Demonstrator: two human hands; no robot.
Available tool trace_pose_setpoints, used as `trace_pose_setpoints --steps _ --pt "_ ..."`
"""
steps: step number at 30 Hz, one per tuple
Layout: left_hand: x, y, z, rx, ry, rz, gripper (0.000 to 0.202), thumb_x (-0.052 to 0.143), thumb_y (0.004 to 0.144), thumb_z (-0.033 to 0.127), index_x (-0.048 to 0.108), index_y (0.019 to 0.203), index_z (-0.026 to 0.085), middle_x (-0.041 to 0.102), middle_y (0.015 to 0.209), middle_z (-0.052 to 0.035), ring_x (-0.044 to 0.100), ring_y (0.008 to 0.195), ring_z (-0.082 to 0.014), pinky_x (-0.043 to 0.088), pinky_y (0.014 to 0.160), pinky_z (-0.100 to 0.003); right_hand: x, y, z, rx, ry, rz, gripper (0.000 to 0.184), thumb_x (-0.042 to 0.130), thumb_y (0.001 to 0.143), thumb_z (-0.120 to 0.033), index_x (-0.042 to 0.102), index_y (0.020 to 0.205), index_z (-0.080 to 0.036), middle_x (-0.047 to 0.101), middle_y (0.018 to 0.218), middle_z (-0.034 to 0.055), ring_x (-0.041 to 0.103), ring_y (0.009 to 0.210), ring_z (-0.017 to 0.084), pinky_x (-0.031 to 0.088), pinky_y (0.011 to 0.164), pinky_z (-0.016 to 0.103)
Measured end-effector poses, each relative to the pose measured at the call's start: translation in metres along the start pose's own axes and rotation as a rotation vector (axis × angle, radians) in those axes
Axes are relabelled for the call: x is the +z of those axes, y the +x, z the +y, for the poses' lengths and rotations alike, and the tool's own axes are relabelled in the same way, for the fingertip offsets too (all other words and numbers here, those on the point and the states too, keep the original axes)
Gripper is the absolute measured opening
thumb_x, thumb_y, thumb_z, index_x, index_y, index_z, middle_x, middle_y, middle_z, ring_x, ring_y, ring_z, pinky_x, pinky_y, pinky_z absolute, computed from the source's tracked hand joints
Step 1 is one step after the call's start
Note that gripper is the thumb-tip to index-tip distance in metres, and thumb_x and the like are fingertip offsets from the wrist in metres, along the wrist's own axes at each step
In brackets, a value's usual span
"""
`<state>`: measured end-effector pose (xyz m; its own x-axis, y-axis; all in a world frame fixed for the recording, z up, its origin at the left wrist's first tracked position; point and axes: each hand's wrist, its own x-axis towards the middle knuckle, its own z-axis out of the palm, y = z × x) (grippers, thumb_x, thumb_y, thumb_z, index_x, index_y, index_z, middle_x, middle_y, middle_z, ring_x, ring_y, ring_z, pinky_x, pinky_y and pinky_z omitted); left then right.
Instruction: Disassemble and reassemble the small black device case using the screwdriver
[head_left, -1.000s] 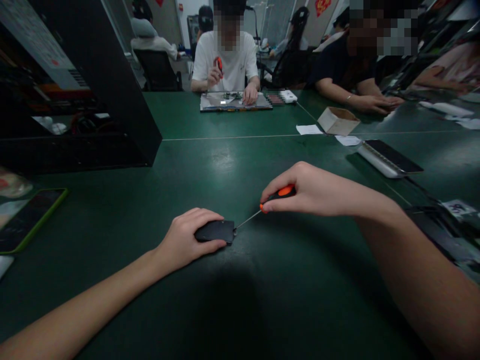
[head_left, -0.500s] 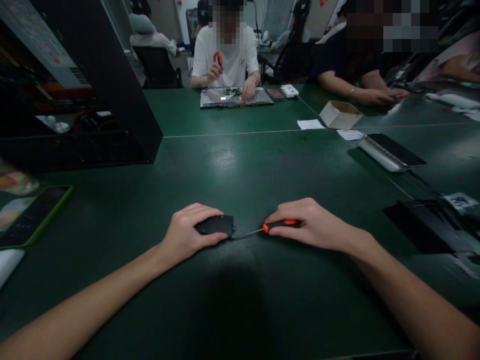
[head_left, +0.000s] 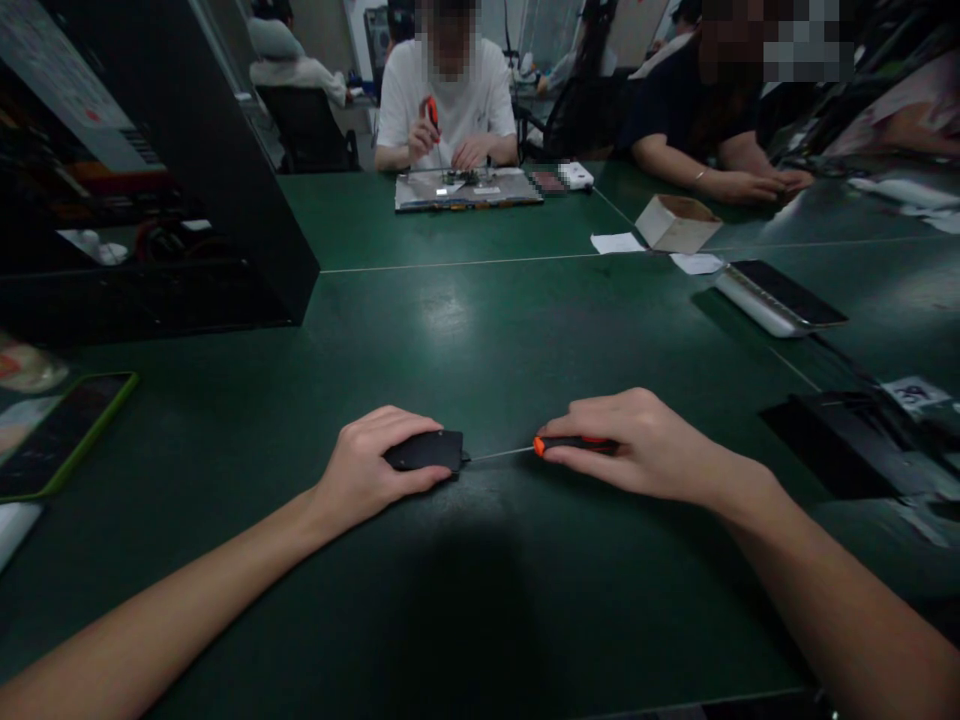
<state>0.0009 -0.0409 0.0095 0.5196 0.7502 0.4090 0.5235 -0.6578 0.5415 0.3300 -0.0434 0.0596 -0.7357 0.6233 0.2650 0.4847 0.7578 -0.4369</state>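
Note:
My left hand point(head_left: 382, 452) is wrapped round a small flat black box point(head_left: 439, 452), thumb along its near side and fingers over the far side. A small dark tab juts from the box's right end. In my right hand point(head_left: 626, 440) is a screwdriver point(head_left: 577, 444) with an orange and black handle, held almost level. Its thin metal shaft points left, and the tip reaches the tab end of the box; whether it touches cannot be made out. Part of the handle is hidden by my fingers. Both hands are low over the green table point(head_left: 465, 350).
A black shelf unit point(head_left: 247, 240) stands at the left, with a green-cased phone point(head_left: 71, 435) before it. To the right are a cardboard box point(head_left: 679, 222), a dark-topped device point(head_left: 784, 295) and black flat pieces point(head_left: 832, 440). Across the table a person point(head_left: 450, 110) works on a flat panel point(head_left: 517, 187).
My right hand has shifted slightly right and up with the screwdriver, and the tip has moved from the box's near corner toward its end tab. My left hand keeps its hold.

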Motion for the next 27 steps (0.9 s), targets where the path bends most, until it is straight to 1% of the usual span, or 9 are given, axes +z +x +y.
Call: trace_pose_setpoints --steps 4,9,11,15,21,27 --pt "-0.001 0.0 0.0 0.008 -0.008 0.003 0.035 0.082 0.084 0.041 0.077 0.11 0.018 0.08 0.104 -0.0085 0.074 0.093 -0.0258 0.058 0.086 -0.039 0.001 0.001 -0.001 -0.005 0.011 0.002 0.025 0.058 0.103 -0.032 0.075 0.107 -0.015 0.074 0.084 0.0035 0.066 0.068 0.011 0.046 0.063 0.022" --pt "-0.001 0.001 -0.001 0.009 0.0 -0.006 0.035 0.082 0.085 0.042 0.077 0.11 0.018 0.079 0.104 -0.0088 0.073 0.094 -0.0257 0.058 0.088 -0.039 -0.003 0.0 0.0 -0.004 -0.004 0.018 0.025 0.058 0.103 -0.032 0.076 0.106 -0.015 0.074 0.083 0.0032 0.067 0.068 0.01 0.046 0.063 0.021" --pt "-0.001 0.001 -0.001 0.01 0.012 -0.008 0.035 0.082 0.085 0.041 0.076 0.11 0.017 0.079 0.105 -0.0091 0.073 0.094 -0.0255 0.058 0.088 -0.039 -0.005 -0.001 0.001 0.005 -0.014 0.033 0.024 0.059 0.102 -0.033 0.075 0.107 -0.016 0.075 0.085 0.0032 0.068 0.071 0.011 0.047 0.064 0.022" --pt "-0.001 0.001 0.0 0.016 0.015 0.0 0.035 0.082 0.085 0.041 0.077 0.11 0.017 0.079 0.104 -0.0087 0.073 0.093 -0.0252 0.058 0.087 -0.038 -0.006 -0.003 0.002 0.013 -0.027 0.064 0.024 0.061 0.101 -0.033 0.075 0.109 -0.016 0.074 0.083 0.0024 0.067 0.068 0.01 0.046 0.063 0.022" --pt "-0.001 0.001 0.001 0.023 0.021 0.008 0.034 0.082 0.085 0.042 0.077 0.109 0.018 0.08 0.103 -0.0089 0.074 0.092 -0.0257 0.059 0.087 -0.039 -0.001 0.001 -0.001 -0.022 0.002 0.036 0.024 0.058 0.102 -0.031 0.075 0.107 -0.015 0.074 0.083 0.0032 0.068 0.068 0.011 0.047 0.062 0.021" --pt "0.0 0.0 -0.001 0.034 0.037 0.008 0.038 0.08 0.086 0.045 0.076 0.111 0.018 0.079 0.104 -0.0097 0.074 0.094 -0.0261 0.059 0.087 -0.04 0.007 0.004 0.0 0.017 0.019 0.021 0.027 0.057 0.103 -0.033 0.076 0.107 -0.013 0.077 0.089 0.006 0.071 0.075 0.013 0.05 0.065 0.022"
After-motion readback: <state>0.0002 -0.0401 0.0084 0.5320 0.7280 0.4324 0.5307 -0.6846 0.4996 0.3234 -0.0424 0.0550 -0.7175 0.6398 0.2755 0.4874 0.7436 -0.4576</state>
